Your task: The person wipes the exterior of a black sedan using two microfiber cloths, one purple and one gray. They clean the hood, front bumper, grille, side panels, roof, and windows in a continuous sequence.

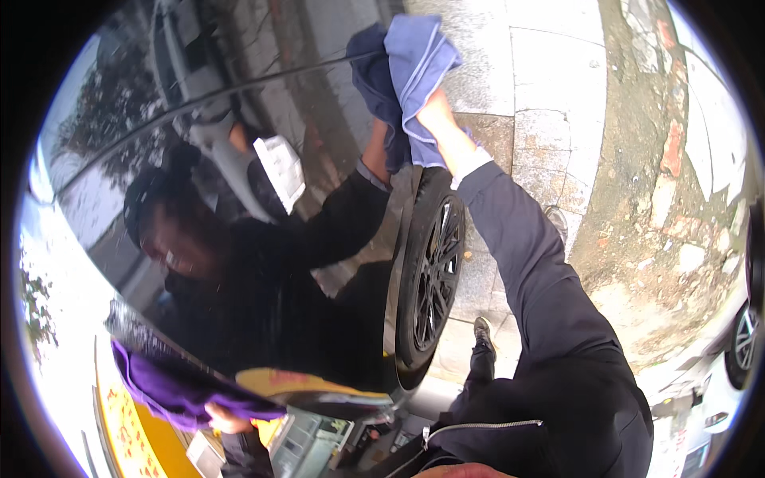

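Observation:
My right hand, below a dark sleeve, holds a blue cloth against the glossy black car body panel, above the wheel with its black multi-spoke rim. The cloth covers most of my fingers. At the lower left, my left hand grips a purple cloth that lies along the edge of the car body. Part of the left hand is hidden by that cloth. The panel mirrors my body, my right arm and the blue cloth.
Stone paving runs beside the car, with bare soil and broken bricks farther right. A shoe is on the paving near the wheel. Containers and a yellow surface are at the lower left. White vehicles stand at the right.

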The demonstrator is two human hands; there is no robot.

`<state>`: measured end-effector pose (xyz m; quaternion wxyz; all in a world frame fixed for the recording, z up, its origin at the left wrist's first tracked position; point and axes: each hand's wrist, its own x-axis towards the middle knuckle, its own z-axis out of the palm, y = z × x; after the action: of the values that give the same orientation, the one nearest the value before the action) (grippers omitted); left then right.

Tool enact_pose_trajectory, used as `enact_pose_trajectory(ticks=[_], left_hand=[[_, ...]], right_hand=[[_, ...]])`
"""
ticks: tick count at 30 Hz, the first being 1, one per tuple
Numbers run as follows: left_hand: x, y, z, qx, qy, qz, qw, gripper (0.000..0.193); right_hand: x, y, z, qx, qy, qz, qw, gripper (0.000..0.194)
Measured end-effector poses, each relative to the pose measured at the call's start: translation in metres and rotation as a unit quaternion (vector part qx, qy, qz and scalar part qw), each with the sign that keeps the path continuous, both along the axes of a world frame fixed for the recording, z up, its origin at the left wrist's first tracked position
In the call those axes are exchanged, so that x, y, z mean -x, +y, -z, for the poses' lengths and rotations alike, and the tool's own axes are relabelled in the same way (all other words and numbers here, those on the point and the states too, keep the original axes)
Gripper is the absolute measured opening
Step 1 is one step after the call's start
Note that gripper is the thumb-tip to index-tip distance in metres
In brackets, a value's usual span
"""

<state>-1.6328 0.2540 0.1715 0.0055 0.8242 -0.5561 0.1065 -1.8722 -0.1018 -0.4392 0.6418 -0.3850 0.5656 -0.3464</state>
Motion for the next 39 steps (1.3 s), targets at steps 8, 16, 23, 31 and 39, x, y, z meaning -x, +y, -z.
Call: enact_pose_trajectory(ticks=[8,16,23,31,39], left_hand=[[-0.011,-0.040,0.018,0.117,0.161,-0.048,0.979,0.103],[-0.017,-0.087,0.022,0.181,0.190,-0.004,0.965,0.078],[-0.014,-0.111,0.009,0.211,0.126,-0.103,0.964,0.065],[-0.056,-0.144,-0.001,0.256,0.078,-0.186,0.945,0.059],[-0.146,-0.188,0.013,0.263,0.017,-0.269,0.926,0.058]], right_hand=[[-0.011,0.017,-0.315,0.376,-0.008,-0.062,0.925,0.049],[0.034,0.216,-0.479,0.560,-0.021,-0.342,0.754,0.096],[-0.006,0.061,-0.509,0.612,0.096,-0.409,0.670,0.107],[-0.110,-0.140,-0.585,0.566,0.254,-0.178,0.764,0.089],[-0.152,0.035,-0.638,0.645,0.224,-0.423,0.596,0.092]])
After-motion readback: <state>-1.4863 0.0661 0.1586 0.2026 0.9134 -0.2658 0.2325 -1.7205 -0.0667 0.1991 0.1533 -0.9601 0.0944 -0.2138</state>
